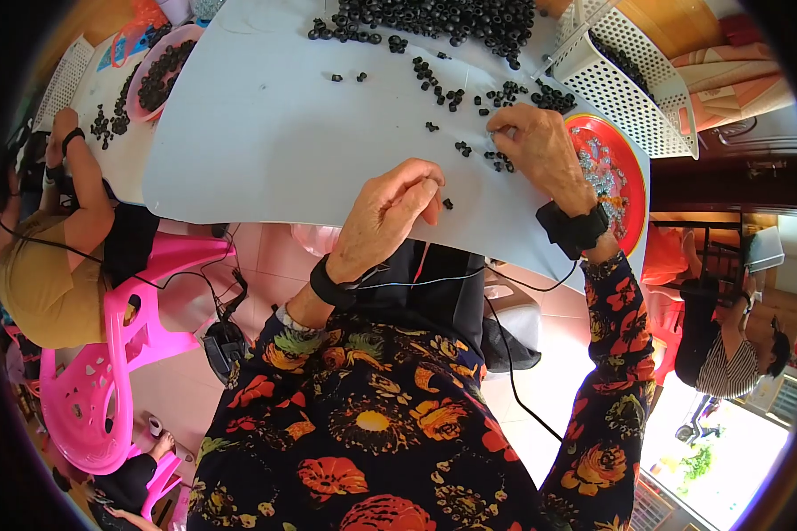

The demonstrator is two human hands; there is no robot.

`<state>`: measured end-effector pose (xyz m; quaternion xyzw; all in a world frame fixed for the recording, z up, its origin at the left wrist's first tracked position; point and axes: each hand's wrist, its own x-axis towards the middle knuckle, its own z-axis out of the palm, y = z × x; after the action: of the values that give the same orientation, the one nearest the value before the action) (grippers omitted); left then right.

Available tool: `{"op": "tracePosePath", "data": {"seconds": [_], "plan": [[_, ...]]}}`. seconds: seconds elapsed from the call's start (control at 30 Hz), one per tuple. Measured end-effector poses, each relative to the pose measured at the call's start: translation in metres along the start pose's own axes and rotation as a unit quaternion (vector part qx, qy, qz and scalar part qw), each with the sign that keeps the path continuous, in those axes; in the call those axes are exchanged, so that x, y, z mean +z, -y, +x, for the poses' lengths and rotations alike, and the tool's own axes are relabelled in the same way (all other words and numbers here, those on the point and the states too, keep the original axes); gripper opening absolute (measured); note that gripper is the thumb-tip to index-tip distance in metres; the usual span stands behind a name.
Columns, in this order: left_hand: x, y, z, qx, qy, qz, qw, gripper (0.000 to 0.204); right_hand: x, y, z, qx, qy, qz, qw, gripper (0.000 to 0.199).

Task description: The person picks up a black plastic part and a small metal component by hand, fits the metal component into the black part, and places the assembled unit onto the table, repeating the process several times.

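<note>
My left hand (pixel 390 212) hovers at the table's near edge, its fingers curled together; whatever they hold, if anything, is hidden. Just right of its fingertips lies a small black bead-like piece (pixel 448 203). Farther right, my right hand (pixel 542 152) is bent over the table with thumb and forefinger pinched, and what sits between them is too small to make out. Under and beside it are small black pieces (pixel 498 162) in loose clusters. A red bowl (pixel 633 208) with a yellow rim, right beside my right wrist, contains small clear pieces.
A big heap of black pieces (pixel 443 16) covers the far side of the pale table (pixel 239 150). At far right stands a white perforated basket (pixel 660 119). Another person (pixel 62 239) works at the left near a pink bowl (pixel 131 99). Pink plastic chairs (pixel 115 354) stand below.
</note>
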<state>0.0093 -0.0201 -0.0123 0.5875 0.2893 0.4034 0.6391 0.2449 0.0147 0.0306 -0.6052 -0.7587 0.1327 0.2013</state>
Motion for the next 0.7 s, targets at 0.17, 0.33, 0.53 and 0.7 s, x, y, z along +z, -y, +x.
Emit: {"op": "tracePosePath", "data": {"seconds": [0.17,0.33,0.53,0.7], "plan": [[-0.005,-0.001,-0.001,-0.049,-0.045,-0.185,0.981,0.021,-0.012,0.04,-0.011,0.009,-0.007,0.049,0.999,0.027],[-0.003,0.003,0.003,0.005,-0.076,-0.187,0.979,0.023,0.015,0.081,-0.048,-0.001,0.065,0.17,0.983,0.029],[-0.002,0.003,0.001,0.017,-0.117,-0.125,0.985,0.021,0.038,0.077,-0.054,0.004,0.015,0.179,0.984,0.02],[0.001,-0.001,-0.001,0.014,-0.113,-0.095,0.989,0.02,0.036,0.072,-0.043,0.031,0.02,0.204,0.978,0.015]]}}
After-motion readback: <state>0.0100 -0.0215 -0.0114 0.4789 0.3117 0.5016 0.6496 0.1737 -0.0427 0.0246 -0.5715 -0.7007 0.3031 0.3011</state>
